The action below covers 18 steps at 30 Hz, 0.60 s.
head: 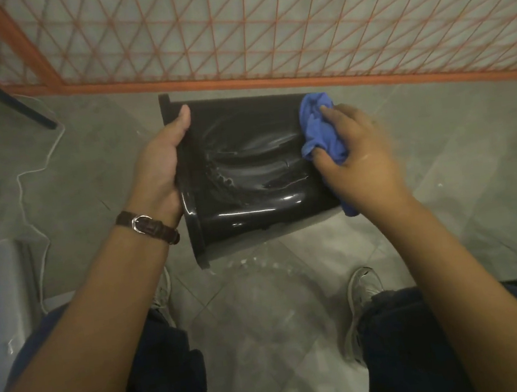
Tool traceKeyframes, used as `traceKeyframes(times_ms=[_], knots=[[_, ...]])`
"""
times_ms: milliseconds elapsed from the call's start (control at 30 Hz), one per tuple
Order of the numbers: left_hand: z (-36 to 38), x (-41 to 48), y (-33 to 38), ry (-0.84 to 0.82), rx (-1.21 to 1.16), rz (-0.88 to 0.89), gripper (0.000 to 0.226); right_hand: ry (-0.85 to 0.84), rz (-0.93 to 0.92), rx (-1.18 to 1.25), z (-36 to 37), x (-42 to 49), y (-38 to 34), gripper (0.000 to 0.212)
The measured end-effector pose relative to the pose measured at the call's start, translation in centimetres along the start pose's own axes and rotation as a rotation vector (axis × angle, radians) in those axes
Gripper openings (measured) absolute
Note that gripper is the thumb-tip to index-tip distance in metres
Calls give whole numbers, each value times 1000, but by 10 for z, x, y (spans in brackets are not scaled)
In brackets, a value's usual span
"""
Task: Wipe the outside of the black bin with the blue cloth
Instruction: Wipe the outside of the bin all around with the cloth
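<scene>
Slippage is the likeliest trouble. The left hand (157,165) grips only the rim end of the black bin (249,180), thumb over the top edge and fingers hidden behind. The wall looks wet and glossy, so a firm stroke could twist the bin loose and drop it on the tiled floor (265,324).

The bin lies on its side and appears to be held off the floor in front of the person's knees, rim to the left and base to the right. Its upper side shows smeared streaks, droplets and bright glints. The underside is out of view and may get missed.

At the base end the blue cloth (320,130) is bunched against the wall, pinched in the curled fingers of the right hand (363,164). Wadded that tightly, it may only smear.
</scene>
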<state>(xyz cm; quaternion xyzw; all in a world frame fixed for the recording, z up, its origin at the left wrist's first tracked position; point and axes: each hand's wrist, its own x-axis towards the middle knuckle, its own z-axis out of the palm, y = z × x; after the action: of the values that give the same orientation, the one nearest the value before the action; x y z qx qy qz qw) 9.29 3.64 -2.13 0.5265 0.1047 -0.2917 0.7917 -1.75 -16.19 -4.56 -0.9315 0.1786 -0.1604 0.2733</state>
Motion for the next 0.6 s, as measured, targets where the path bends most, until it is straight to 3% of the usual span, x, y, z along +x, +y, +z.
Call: traceKeyframes(times_ms=[133,267,333,433,533,600], knots=[[-6,-1,7,-30,-32,49,41,-91,-117,181,-1,-1,4,48],[-6,-2,7,-73,18,49,36,117,163,205,-7,4,5,21],[-1,-3,0,-112,23,34,31,161,173,54,-2,5,-1,32],[6,-5,-7,-124,2,29,29,59,10,48,13,1,-13,49],[1,-3,-5,-81,-22,40,29,-36,-37,157,14,0,-10,39],[-3,-1,1,-67,3,54,29,15,59,184,5,5,-3,26]])
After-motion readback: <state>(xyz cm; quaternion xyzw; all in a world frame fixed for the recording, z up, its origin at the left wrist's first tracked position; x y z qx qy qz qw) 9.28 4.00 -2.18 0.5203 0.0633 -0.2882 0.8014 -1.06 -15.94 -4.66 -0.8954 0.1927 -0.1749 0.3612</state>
